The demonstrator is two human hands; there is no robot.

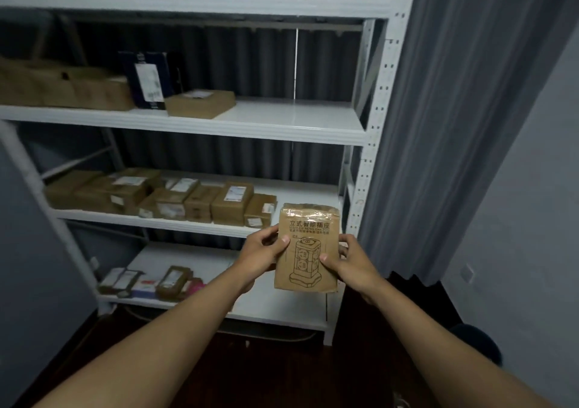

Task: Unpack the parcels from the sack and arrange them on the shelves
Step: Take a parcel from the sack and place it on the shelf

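Observation:
I hold a tall brown cardboard parcel upright in front of the white shelf unit; its face shows printed characters and a drawing of a tower socket. My left hand grips its left edge, thumb on the front. My right hand grips its right edge, thumb on the front too. The parcel is in the air, level with the right end of the third shelf, where a row of brown boxes stands to its left. The sack is out of view.
The second shelf carries brown boxes, a dark upright box and a flat brown box, with bare board on its right. Small packets lie on the bottom shelf. A grey curtain hangs right. The floor is dark.

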